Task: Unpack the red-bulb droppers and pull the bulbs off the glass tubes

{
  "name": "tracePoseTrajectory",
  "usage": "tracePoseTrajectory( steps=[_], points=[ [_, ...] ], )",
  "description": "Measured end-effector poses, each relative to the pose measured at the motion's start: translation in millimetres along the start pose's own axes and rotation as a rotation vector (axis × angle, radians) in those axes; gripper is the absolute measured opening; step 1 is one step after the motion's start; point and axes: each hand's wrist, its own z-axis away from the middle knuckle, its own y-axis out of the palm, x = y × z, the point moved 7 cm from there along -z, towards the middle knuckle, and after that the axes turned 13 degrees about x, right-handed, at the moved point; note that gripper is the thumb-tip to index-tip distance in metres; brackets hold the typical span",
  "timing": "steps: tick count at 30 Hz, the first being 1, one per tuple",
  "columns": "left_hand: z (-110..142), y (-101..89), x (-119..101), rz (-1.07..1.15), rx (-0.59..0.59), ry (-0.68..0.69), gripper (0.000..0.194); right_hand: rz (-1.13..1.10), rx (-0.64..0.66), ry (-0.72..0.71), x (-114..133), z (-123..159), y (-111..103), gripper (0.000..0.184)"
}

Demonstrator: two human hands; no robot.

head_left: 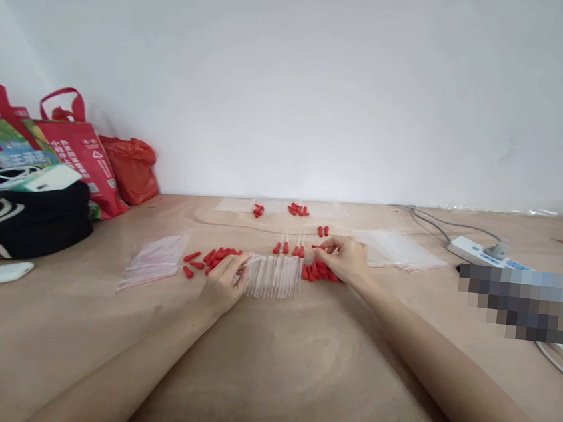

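A row of thin clear dropper tubes (275, 279) lies side by side in the middle of the table. At its left end is my left hand (225, 283), its fingers pinched on what looks like one clear tube. My right hand (345, 259) is closed at the fingertips on a red rubber bulb (317, 247), above the right heap of red bulbs (319, 271). Another heap of red bulbs (219, 255) spreads beside and behind my left hand. Just beyond the row lie several tubes with red bulbs (286, 247) on their near ends.
Clear zip bags lie at left (154, 259) and right (398, 249). More red bulbs (298, 209) sit near the wall. A power strip (478, 250) with cables is at right, near a blurred-out patch. Shopping bags (83, 156) and a black pouch (53, 227) stand at left.
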Motion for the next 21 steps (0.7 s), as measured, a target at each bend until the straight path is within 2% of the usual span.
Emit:
tracePoseTrajectory(
  steps=[5, 9, 14, 21],
  points=[
    [2.2, 3.0, -5.2, 0.024, 0.025, 0.09, 0.018, 0.183, 0.096, 0.025, 13.8, 4.7, 17.8, 0.02],
    [2.4, 4.4, -9.8, 0.107, 0.099, 0.12, 0.02, 0.191, 0.159, 0.043, 14.5, 3.2, 18.3, 0.029],
    [2.5, 3.7, -12.5, 0.146, 0.187, 0.122, 0.036, 0.207, 0.197, 0.198, 10.7, -20.2, 16.7, 0.028],
    [2.8, 5.3, 1.8, 0.155, 0.279, 0.069, 0.055, 0.278, 0.472, 0.42, 1.6, -51.9, 48.6, 0.021]
  ],
)
